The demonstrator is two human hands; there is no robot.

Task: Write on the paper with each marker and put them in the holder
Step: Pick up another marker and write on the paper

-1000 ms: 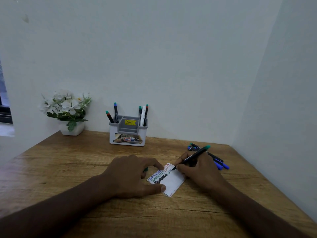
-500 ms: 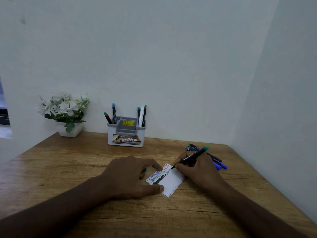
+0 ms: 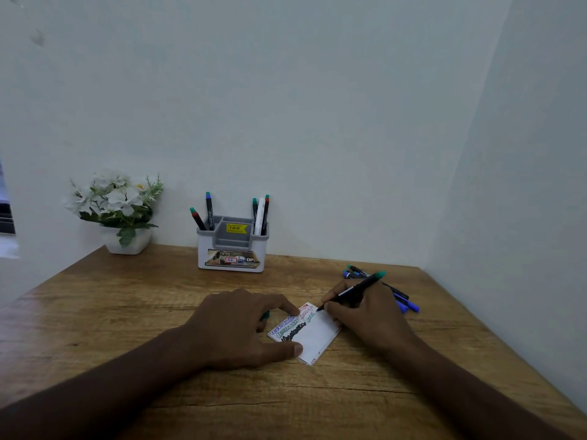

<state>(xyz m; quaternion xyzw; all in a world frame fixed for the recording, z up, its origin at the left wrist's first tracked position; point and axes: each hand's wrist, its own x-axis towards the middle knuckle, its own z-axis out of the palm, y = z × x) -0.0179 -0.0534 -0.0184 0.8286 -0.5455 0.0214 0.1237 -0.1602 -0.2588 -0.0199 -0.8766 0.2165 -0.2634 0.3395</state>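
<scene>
Beside the paper point(image 3: 313, 333), a green object point(image 3: 265, 315) lies mostly hidden under the left hand point(image 3: 241, 325), the right hand point(image 3: 368, 315) covers part of the loose markers point(image 3: 403, 300), and the scribbled lines are too small to read.

table point(image 3: 133, 315): wood grain, matt, with dark cracks along the grain
paper point(image 3: 317, 336): white, matt, smooth
holder point(image 3: 233, 249): white and grey plastic, smooth, a glossy printed label on its front
marker point(image 3: 352, 290): black plastic barrel, slight sheen
pot point(image 3: 128, 242), left of the holder: white, smooth
</scene>
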